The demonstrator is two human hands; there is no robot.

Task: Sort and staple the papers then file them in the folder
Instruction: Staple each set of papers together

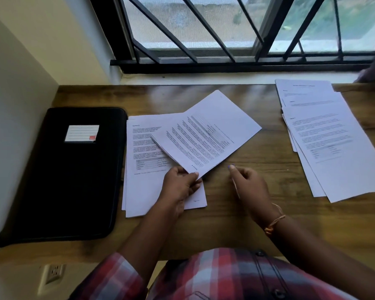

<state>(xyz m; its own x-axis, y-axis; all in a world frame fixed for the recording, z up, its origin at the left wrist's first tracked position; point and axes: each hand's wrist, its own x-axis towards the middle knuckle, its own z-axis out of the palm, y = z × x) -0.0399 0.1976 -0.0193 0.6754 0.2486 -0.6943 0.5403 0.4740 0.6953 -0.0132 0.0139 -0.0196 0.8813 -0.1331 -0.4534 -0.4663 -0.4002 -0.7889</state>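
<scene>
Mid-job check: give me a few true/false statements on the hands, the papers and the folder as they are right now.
1. The left hand pinches a corner of a few sheets, tilted above the stack lying on the table. True.
2. The black folder lies open. False: it lies closed, at the table's left end.
3. The right hand holds a stapler. False: no stapler is in view; the hand hovers over bare wood, off the sheets.
4. More papers lie fanned out at the right of the table. True.
</scene>
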